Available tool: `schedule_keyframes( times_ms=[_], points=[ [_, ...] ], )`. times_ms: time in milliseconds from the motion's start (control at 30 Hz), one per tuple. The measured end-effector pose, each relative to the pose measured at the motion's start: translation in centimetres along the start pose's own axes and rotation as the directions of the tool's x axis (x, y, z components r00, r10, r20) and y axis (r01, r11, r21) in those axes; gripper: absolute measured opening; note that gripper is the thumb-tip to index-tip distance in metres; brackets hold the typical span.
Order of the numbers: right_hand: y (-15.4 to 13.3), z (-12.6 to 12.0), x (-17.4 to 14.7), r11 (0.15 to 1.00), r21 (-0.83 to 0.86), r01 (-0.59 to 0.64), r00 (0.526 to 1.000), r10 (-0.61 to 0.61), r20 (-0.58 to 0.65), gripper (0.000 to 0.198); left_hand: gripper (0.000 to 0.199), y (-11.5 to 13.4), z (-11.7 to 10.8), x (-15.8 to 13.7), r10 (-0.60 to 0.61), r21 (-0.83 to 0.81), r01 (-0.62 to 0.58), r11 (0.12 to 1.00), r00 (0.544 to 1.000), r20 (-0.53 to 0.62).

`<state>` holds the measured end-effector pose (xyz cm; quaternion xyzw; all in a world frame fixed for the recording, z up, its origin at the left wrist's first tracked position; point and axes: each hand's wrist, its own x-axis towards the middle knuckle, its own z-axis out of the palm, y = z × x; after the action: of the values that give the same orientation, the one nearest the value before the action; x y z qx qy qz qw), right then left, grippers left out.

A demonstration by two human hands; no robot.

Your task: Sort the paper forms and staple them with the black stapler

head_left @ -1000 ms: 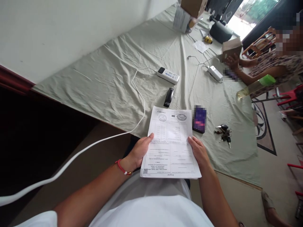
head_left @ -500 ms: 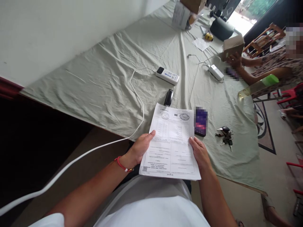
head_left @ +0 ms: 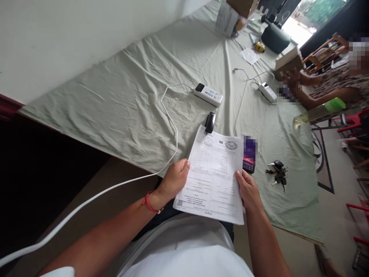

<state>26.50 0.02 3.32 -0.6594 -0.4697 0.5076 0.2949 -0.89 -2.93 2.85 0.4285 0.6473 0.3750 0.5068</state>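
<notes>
1. Since the earlier frames the paper sheets [head_left: 215,173] have slid forward: their top edge now lies against the black stapler [head_left: 210,122], where before a gap of cloth showed between them.
2. Right edge of the sheets now covers part of the phone [head_left: 249,154]; earlier the phone lay clear beside them.
3. Left hand [head_left: 173,181] is closed on the left edge of the sheets, thumb on top, fingers under. A red cord bracelet [head_left: 150,203] sits on that wrist.
4. Right hand [head_left: 248,188] is clamped on the right edge in the same way, thumb over the print.
5. I read the sheets as half resting on the near edge of the table [head_left: 115,111], half held over the lap. Printed side is up, two round stamps at the far end.
6. My judgement: the stack is being carried toward the stapler, top edge first.
7. Surface: a creased pale green cloth covers the table. On it lie a white power strip [head_left: 208,94] with its white cable [head_left: 170,119] running off the near edge, a second white adapter [head_left: 268,92], and a bunch of keys [head_left: 277,172].
8. Room: white wall on the left, a bright doorway far right. Another person sits at the far right, a hand on a cardboard box [head_left: 288,62].
</notes>
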Motion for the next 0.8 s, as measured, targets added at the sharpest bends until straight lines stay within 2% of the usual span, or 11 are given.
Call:
schedule_keyframes(
  times_ms=[67,167,233,300,433,533,633,800],
  points=[
    [-0.7,-0.9,-0.3,0.964,-0.241,0.111,0.987,-0.135,-0.083,0.046,0.037,-0.3,0.1,-0.4,-0.017,0.008,0.017,1.000,1.000,0.019],
    [-3.1,-1.9,-0.5,0.848,-0.466,0.251,0.904,-0.377,-0.200,0.048,0.036,-0.6,0.1,-1.1,-0.041,0.011,0.041,0.999,0.999,0.027],
    [-5.4,-1.9,0.0,0.780,-0.517,0.352,0.842,-0.505,-0.189,0.045,0.036,-0.6,0.1,-1.5,-0.050,0.013,0.050,0.999,0.999,0.020],
    [-8.0,-1.1,1.3,0.722,-0.532,0.442,0.816,-0.570,-0.096,0.041,0.035,-0.6,0.0,-1.6,-0.053,0.012,0.053,0.999,0.999,0.013],
    [-12.8,2.7,6.4,0.634,-0.527,0.566,0.771,-0.634,0.066,0.037,0.035,-0.5,0.0,-1.5,-0.047,0.009,0.047,0.999,0.999,-0.003],
    [-15.1,6.4,10.7,0.584,-0.561,0.586,0.774,-0.609,0.175,0.044,0.037,-0.5,0.1,-1.5,-0.065,-0.024,0.065,0.998,0.998,0.006],
    [-16.0,9.7,14.0,0.517,-0.631,0.579,0.786,-0.560,0.262,0.052,0.039,-0.5,0.2,-1.8,-0.104,-0.106,0.108,0.989,0.994,0.043],
    [-15.2,13.4,17.4,0.509,-0.651,0.563,0.820,-0.446,0.360,0.057,0.038,-0.7,0.4,-1.9,-0.174,-0.154,0.179,0.972,0.984,0.048]
  ],
)
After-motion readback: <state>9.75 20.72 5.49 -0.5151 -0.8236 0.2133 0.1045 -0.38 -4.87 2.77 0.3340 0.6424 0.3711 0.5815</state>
